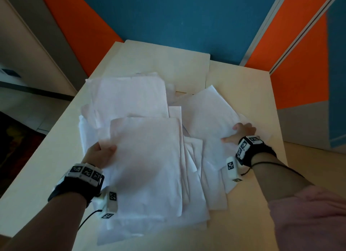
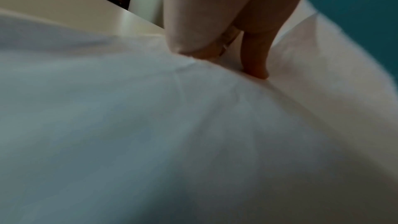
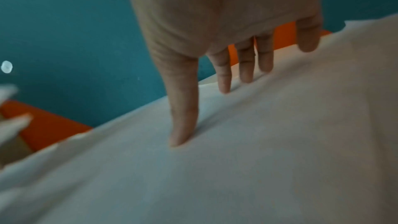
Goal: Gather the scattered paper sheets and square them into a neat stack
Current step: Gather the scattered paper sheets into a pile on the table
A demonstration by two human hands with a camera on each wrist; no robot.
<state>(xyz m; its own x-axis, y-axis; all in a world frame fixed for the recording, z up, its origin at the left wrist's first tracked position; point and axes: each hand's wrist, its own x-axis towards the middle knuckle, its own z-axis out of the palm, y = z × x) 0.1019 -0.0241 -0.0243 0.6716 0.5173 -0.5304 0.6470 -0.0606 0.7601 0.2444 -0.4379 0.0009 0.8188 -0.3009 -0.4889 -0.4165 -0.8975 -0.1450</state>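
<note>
White paper sheets (image 1: pixel 134 101) lie overlapped across the pale wooden tabletop (image 1: pixel 243 78); the left hand (image 1: pixel 99 153) pinches one sheet's edge, while the right hand (image 1: pixel 241 132) presses another with straight fingers (image 3: pixel 183 125).

A pale wooden worktop (image 1: pixel 241 76) fills the middle of the head view. Behind its far edge stands a teal wall panel (image 1: pixel 177 16), flanked on both sides by orange panels (image 1: pixel 78 26). Right of the worktop runs a grey metal rail (image 1: pixel 292 35). Left of it lies dark floor (image 1: pixel 16 144).
</note>
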